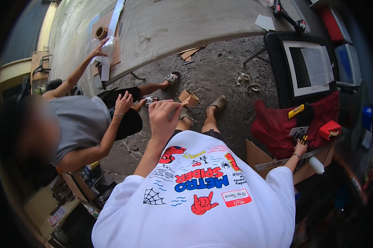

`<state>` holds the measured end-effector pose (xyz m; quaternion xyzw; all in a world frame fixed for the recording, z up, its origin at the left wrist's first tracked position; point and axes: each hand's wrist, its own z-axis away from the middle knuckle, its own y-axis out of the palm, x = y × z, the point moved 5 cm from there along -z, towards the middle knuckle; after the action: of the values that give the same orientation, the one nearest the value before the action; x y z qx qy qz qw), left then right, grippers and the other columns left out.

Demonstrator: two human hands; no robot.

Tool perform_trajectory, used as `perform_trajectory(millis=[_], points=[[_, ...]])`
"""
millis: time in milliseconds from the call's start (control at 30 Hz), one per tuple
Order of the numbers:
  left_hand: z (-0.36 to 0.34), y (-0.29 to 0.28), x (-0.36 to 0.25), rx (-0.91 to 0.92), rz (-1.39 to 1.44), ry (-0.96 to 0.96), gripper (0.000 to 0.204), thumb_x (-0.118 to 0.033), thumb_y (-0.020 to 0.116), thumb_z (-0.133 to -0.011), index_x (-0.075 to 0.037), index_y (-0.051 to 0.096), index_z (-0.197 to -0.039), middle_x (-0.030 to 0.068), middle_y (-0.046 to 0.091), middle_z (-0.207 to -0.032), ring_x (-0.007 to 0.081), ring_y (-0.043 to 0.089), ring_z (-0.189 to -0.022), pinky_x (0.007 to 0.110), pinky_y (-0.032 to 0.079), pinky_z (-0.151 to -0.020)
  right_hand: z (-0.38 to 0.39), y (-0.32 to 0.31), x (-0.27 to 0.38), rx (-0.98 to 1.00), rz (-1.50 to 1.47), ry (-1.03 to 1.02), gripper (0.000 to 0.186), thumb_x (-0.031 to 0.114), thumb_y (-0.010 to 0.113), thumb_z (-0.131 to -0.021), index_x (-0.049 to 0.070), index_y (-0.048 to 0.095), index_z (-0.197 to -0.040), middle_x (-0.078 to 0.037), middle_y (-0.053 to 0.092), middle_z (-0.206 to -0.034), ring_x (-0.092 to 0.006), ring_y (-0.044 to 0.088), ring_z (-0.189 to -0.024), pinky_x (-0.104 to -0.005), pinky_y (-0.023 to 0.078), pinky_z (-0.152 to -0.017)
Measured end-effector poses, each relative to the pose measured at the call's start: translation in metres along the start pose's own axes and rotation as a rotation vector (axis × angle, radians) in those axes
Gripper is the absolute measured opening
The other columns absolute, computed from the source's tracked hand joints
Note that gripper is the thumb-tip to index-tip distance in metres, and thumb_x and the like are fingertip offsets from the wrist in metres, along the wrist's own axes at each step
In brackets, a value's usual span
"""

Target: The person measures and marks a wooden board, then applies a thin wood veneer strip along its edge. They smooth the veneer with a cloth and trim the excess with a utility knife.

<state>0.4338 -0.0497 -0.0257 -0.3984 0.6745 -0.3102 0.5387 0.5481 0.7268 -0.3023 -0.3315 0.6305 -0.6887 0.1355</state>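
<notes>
At the left, a co-worker (81, 128) in a grey top stretches an arm over the grey table (157, 29), one hand beside a brown roll (100, 32) there. Near the middle, the wearer's left hand (165, 115) is closed in a pinch on the loose end of a brown tape roll (190, 98) (the roll itself sits just beyond the fingertips, above the floor (223, 68)). Farther right, the right hand (300, 149) reaches past a cardboard box (256, 153) to a yellow-and-black tool (304, 139) by maroon cloth (273, 128), its fingers at the tool, though I cannot tell how firmly they close, with a red dispenser (329, 129) just beside.
</notes>
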Motion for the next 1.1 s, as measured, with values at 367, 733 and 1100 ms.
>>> perform_trajectory(millis=[367, 733, 1100], points=[[0.132, -0.034, 0.042, -0.057, 0.111, -0.02, 0.01, -0.01, 0.078, -0.081, -0.011, 0.071, -0.089, 0.0024, 0.072, -0.088, 0.02, 0.069, -0.091, 0.039, 0.044, -0.088, 0.079, -0.091, 0.061, -0.229, -0.8, 0.227, 0.08, 0.014, 0.077, -0.088, -0.002, 0.029, -0.151, -0.016, 0.054, -0.147, -0.0317, 0.062, -0.122, -0.0469, 0.061, -0.091], [0.382, -0.123, 0.113, -0.266, 0.045, -0.184, 0.009, -0.017, 0.076, -0.083, -0.013, 0.069, -0.088, 0.0027, 0.069, -0.095, 0.0214, 0.066, -0.096, 0.04, 0.047, -0.091, 0.354, 0.034, 0.184, 0.805, -0.104, -0.672, 0.057, 0.024, 0.084, -0.072, -0.001, 0.064, -0.119, -0.016, 0.068, -0.077, -0.0383, 0.067, -0.073, -0.0433, 0.056, -0.071], [0.669, -0.24, 0.163, -0.743, -0.273, -0.802, 0.009, -0.016, 0.076, -0.086, -0.013, 0.073, -0.093, 0.002, 0.071, -0.093, 0.0214, 0.068, -0.094, 0.039, 0.047, -0.091, 0.672, 0.184, 0.307, 1.338, 0.807, -1.161, 0.033, 0.023, 0.082, -0.075, -0.001, 0.072, -0.096, -0.012, 0.074, -0.082, -0.0217, 0.067, -0.06, -0.0349, 0.053, -0.054]])
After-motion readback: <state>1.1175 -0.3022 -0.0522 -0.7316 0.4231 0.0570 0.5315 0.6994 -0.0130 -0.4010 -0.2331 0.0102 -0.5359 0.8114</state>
